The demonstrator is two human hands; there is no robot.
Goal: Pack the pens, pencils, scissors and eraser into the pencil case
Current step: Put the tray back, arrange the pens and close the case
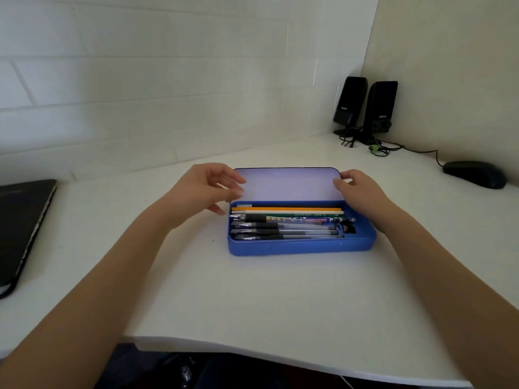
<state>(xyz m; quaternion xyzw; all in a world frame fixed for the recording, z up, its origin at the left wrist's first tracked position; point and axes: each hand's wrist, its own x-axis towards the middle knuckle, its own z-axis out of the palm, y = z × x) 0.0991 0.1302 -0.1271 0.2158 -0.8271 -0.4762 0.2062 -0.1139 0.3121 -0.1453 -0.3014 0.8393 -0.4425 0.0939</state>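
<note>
Both hands are up at the raised lid (pixel 286 184) of the blue pencil case (pixel 300 244), which sits open near the middle of the white desk (pixel 252 299). My left hand (pixel 209 189) hovers at the lid's left edge with fingers loosely spread and gripping nothing, while my right hand (pixel 362 192) curls its fingertips on the lid's right corner. Inside the tray lie the clear pens (pixel 283 231) side by side at the front, a patterned pen (pixel 306 219) behind them, and orange, white and green pencils (pixel 286 210) along the back wall; something small and dark sits in the right-end compartment, though I cannot tell what it is. Packing looks nearly finished, so closing the lid seems the step in hand: I should bring both corners down evenly and watch the patterned pen, whose tip rides over the divider and could catch. Well off to the right stand two black speakers (pixel 365 108) with trailing cables and a mouse (pixel 474 174); a dark laptop (pixel 22 234) lies at the left edge. None of it blocks the case.
</note>
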